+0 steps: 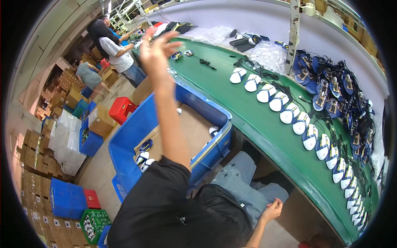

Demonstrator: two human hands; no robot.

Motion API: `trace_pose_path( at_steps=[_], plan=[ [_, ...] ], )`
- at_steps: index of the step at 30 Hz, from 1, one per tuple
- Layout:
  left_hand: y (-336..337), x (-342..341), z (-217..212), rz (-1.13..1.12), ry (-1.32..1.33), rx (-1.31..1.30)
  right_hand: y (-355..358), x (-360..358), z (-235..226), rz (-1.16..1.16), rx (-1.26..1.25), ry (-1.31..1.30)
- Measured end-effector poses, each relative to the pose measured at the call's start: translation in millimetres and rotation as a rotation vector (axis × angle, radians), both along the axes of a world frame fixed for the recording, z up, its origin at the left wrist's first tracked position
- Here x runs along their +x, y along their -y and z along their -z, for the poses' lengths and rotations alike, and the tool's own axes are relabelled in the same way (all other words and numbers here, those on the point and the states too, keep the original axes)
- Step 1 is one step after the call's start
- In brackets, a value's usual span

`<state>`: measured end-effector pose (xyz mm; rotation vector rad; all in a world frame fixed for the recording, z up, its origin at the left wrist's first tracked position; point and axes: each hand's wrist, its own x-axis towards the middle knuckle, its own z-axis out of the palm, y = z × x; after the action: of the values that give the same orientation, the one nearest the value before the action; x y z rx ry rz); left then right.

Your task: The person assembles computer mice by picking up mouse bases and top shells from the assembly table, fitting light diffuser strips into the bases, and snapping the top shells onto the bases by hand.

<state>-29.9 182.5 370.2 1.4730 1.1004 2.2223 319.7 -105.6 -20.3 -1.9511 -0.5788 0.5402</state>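
Mouse piece (176, 55) sits on the green belt (248, 111), just right of my raised left hand (156, 56). Fingers there look spread and empty, blur permitting. My right hand (271, 210)'s curled well apart by my knee (278, 192), contents unclear.

Mice (309, 137) line the bench (248, 111) right of the bin (131, 134), before what seem piled parts (348, 83).

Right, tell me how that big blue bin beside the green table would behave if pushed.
The blue bin would probably stay stiff, given its thick rim and upright walls. Its broad shape suggests it would slide rather than tip. The white-and-blue pieces lying loose inside could shift about.
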Motion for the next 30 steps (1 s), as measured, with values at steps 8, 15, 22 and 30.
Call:
trace_pose_path(
  at_steps=[8,15,22,30],
  plan=[
    [76,184,297,0.043,-0.950,-0.375,-1,-4,-2,0.000,0.016,-0.033],
    [90,184,324,0.079,-1.063,-0.395,1,1,7,-0.008,0.022,0.032],
    [91,190,332,0.111,-0.998,-0.367,7,1,-1,0.023,-0.061,-0.001],
    [78,171,327,-0.089,-1.172,-0.299,-13,-11,0,-0.024,-0.013,-0.142]
  ],
)
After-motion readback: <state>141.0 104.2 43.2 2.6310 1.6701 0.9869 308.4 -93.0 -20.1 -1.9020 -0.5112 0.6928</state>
